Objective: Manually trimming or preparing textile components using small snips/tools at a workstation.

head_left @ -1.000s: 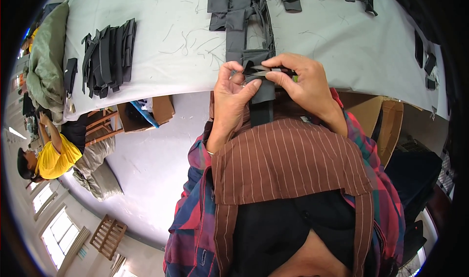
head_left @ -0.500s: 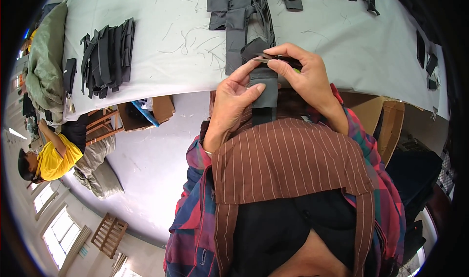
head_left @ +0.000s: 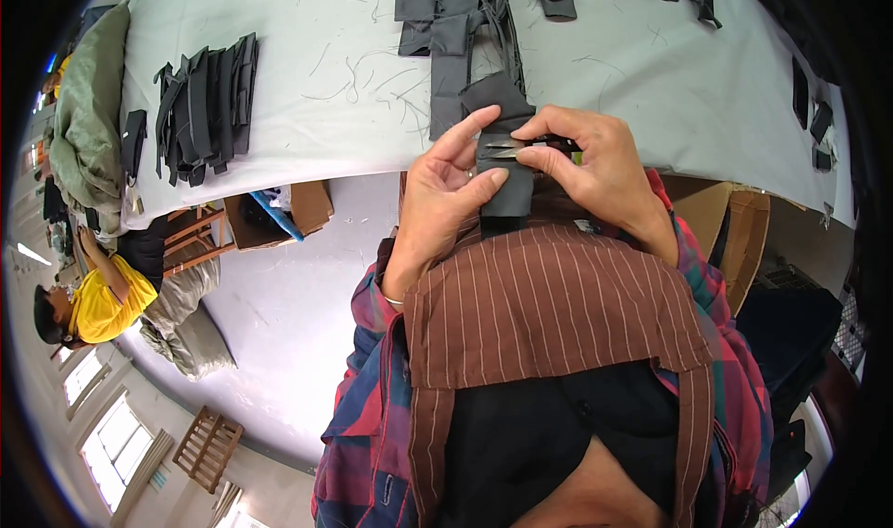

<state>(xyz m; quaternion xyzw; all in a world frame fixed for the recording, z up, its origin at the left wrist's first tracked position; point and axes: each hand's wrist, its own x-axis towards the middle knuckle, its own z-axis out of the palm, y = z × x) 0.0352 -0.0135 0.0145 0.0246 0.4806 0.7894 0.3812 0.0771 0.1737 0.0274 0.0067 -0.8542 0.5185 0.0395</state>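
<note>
At the table's near edge, my left hand (head_left: pixel 448 182) grips a dark grey fabric strip (head_left: pixel 507 191) by its left side, thumb on top. My right hand (head_left: pixel 595 167) holds small thread snips (head_left: pixel 507 147) between thumb and fingers. Their two metal blades stand a little apart and lie over the strip. The strip's far end runs toward a chain of dark grey fabric pieces (head_left: pixel 452 67) stretching away across the table. Its near end hangs over the edge by my brown striped apron. My right hand's lower fingers are partly hidden.
A pile of dark strips (head_left: pixel 206 109) lies on the white-covered table (head_left: pixel 307 91) at left, beside a green cloth bundle (head_left: pixel 88 128). Loose thread ends are scattered about. Cardboard boxes (head_left: pixel 307 210) stand below the edge. A person in yellow (head_left: pixel 112 297) is at far left.
My right hand has brought the snips nearer to me, from the strip's upper fold down onto its middle. My left fingers have spread slightly and still grip the strip.
</note>
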